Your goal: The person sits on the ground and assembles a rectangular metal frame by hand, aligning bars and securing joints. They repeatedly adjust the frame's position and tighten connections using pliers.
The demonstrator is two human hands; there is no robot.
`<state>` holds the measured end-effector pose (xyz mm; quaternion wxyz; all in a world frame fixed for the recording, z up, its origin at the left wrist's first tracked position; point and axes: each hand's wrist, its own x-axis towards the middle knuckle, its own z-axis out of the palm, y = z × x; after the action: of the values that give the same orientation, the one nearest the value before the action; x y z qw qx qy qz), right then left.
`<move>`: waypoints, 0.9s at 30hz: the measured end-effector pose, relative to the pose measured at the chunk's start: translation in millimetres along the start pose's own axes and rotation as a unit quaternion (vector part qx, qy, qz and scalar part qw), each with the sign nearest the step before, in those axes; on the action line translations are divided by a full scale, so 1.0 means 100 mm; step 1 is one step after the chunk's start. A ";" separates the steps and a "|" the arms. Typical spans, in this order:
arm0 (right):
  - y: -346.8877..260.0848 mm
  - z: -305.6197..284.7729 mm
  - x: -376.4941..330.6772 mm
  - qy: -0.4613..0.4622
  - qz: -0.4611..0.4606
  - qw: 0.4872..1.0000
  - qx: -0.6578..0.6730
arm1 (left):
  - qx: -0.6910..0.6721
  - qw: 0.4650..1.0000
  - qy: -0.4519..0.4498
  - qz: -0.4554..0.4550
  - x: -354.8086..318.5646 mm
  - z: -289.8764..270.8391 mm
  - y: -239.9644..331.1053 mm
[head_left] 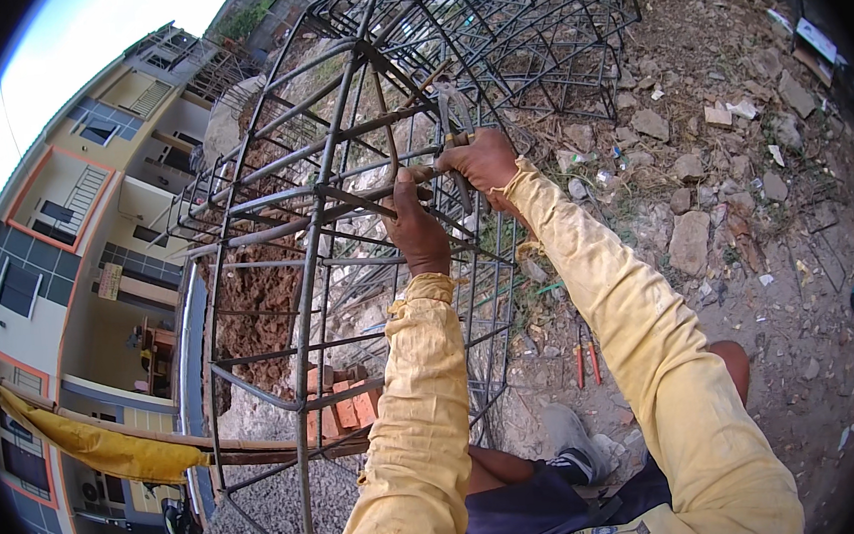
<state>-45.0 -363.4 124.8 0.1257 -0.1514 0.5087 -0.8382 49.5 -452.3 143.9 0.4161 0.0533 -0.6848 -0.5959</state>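
A cage of dark steel reinforcing bars [318,225] stands in front of me, long bars crossed by square hoops. My left hand [418,230] is closed at a crossing in its upper part, thumb up and fingers around a steel bar [373,195]. Just to the right, my right hand [484,162] is closed around a dark hand tool [450,125] that looks like pliers or pincers. The tool's tip lies among the bars, so what it grips is hidden. A thin rusty rod [385,120] slants down toward my left thumb.
More bar cages [549,36] lie beyond. Red-handled pliers [586,355] rest on the stony ground to the right, near my shoe [573,441]. Orange bricks [350,406] and grey gravel [257,526] lie at lower left. A wooden pole with yellow cloth [110,441] crosses the left side, before houses [96,263].
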 end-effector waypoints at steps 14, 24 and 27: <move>0.36 0.04 -0.27 0.031 0.078 0.949 0.304 | 0.003 1.000 -0.012 -0.008 0.00 -0.01 -0.01; 0.24 -0.20 -0.13 -0.038 0.047 0.976 0.208 | 0.020 1.000 -0.001 0.010 0.01 0.01 -0.04; 0.25 -0.24 -0.07 -0.036 0.041 0.977 0.206 | 0.013 1.000 -0.005 0.006 0.00 0.02 -0.04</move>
<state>-46.5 -352.3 91.3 0.2069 -0.1311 0.3260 -0.9131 46.1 -452.2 140.8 0.4155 0.0516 -0.6952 -0.5843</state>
